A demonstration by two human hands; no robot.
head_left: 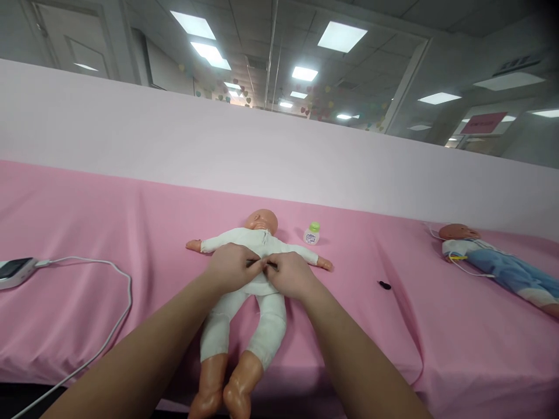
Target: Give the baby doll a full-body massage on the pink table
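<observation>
A baby doll (257, 233) in a white suit lies on its back on the pink cloth (131, 233), head away from me, bare feet at the near edge. Both my hands rest on its belly. My left hand (231, 267) and my right hand (290, 273) are closed, their fingertips meeting, and they pinch a thin dark stick-like object (261, 263) between them. What that object is I cannot make out.
A small white bottle with a green cap (311, 233) stands right of the doll's head. A small black item (384, 284) lies further right. A second doll in blue (498, 265) lies at far right. A device with a white cable (15, 270) sits at left.
</observation>
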